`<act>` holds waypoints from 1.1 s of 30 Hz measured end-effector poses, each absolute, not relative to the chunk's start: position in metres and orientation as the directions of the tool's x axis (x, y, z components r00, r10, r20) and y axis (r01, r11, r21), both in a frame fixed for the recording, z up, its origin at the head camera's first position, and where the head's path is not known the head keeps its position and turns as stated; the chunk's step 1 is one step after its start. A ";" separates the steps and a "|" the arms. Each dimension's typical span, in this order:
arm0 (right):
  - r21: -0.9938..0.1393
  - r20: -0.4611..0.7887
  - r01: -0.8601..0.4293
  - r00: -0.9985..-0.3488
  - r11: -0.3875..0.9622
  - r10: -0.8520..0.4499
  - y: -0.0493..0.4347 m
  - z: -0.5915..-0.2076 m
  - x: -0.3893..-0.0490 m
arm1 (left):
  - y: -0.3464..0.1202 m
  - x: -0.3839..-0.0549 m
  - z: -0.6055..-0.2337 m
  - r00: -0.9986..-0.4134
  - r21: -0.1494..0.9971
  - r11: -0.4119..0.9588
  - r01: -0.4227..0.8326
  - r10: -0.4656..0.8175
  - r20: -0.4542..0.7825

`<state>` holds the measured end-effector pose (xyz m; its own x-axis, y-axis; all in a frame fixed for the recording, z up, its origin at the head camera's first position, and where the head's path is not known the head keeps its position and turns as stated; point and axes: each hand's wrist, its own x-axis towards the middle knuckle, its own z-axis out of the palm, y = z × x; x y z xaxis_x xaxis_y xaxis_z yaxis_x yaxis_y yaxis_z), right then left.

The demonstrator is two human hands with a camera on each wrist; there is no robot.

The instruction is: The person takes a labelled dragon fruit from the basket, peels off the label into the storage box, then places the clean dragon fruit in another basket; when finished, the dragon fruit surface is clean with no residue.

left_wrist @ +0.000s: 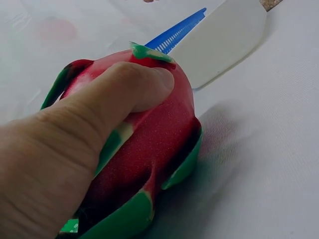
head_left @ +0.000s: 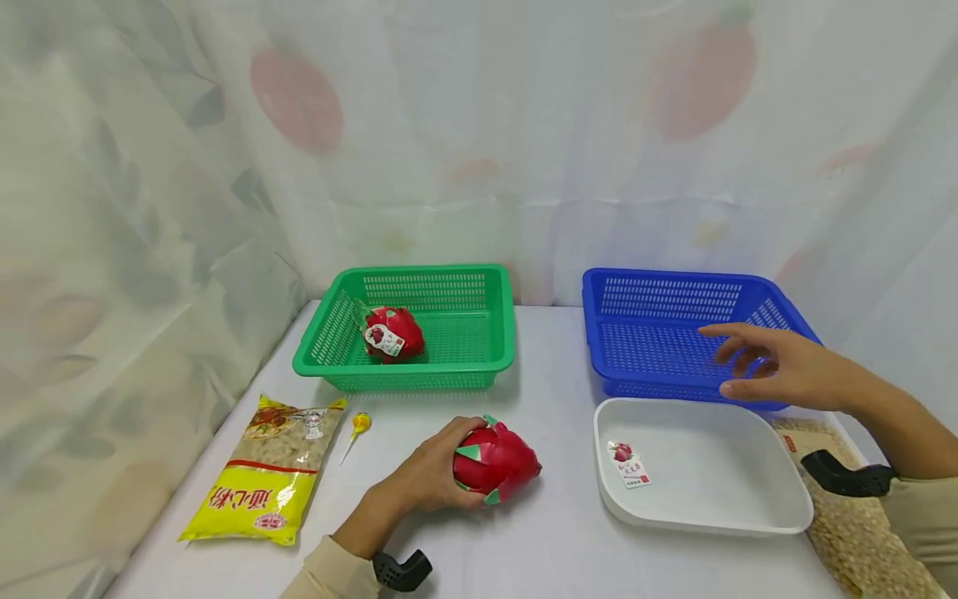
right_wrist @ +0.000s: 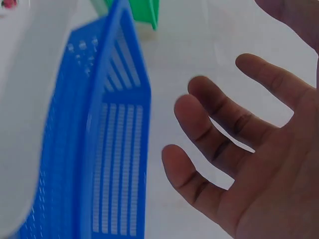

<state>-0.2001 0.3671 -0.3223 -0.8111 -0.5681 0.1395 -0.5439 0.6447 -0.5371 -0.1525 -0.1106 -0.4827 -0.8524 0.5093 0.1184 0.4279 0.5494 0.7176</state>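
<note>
My left hand [head_left: 437, 466] grips a red dragon fruit [head_left: 497, 462] with green scale tips, close over the white tabletop. In the left wrist view the thumb presses along the upper side of the dragon fruit [left_wrist: 154, 129]. My right hand [head_left: 793, 366] holds nothing, its fingers spread and slightly bent above the right side of the blue basket [head_left: 609, 358]. The right wrist view has the palm and fingers of this hand [right_wrist: 249, 149] beside the wall of the blue basket [right_wrist: 119, 164]. A second dragon fruit [head_left: 404, 329] with a white label sits inside the green basket [head_left: 505, 333].
A white tray [head_left: 718, 466] with a printed card [head_left: 629, 464] in it stands before the blue basket. Right of it lies a bag of grain [head_left: 853, 524], partly under my right forearm. At left are a yellow pasta bag [head_left: 262, 474] and a lollipop [head_left: 360, 424].
</note>
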 end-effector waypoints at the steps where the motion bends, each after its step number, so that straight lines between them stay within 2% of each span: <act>1: -0.524 0.148 -0.537 -0.821 0.661 -0.551 0.372 -0.322 -0.202 | -0.111 -0.153 -0.483 -0.852 0.716 0.550 0.429 0.510 0.118; 7: -0.484 0.189 -0.444 -0.894 0.754 -0.406 0.402 -0.326 -0.210 | -0.110 -0.152 -0.481 -0.853 0.708 0.558 0.433 0.508 0.121; 12: -0.530 0.135 -0.313 -0.949 0.788 -0.286 0.424 -0.339 -0.213 | -0.110 -0.151 -0.481 -0.852 0.707 0.560 0.432 0.509 0.118; 18: -0.530 0.088 -0.204 -0.979 0.823 -0.186 0.445 -0.355 -0.217 | -0.111 -0.150 -0.477 -0.851 0.685 0.580 0.442 0.513 0.115; 24: -0.518 0.030 -0.141 -0.989 0.844 -0.147 0.460 -0.368 -0.223 | -0.113 -0.151 -0.471 -0.856 0.620 0.653 0.435 0.514 0.059; 33: -0.516 -0.037 -0.104 -0.989 0.850 -0.144 0.473 -0.387 -0.229 | -0.109 -0.155 -0.467 -0.815 0.651 0.560 0.512 0.556 0.163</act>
<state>-0.2288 0.4731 -0.3871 -0.9889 -0.1435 -0.0373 -0.1040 0.8505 -0.5157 -0.1547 -0.1091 -0.4673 -0.8151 0.5560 0.1628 0.5122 0.5604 0.6508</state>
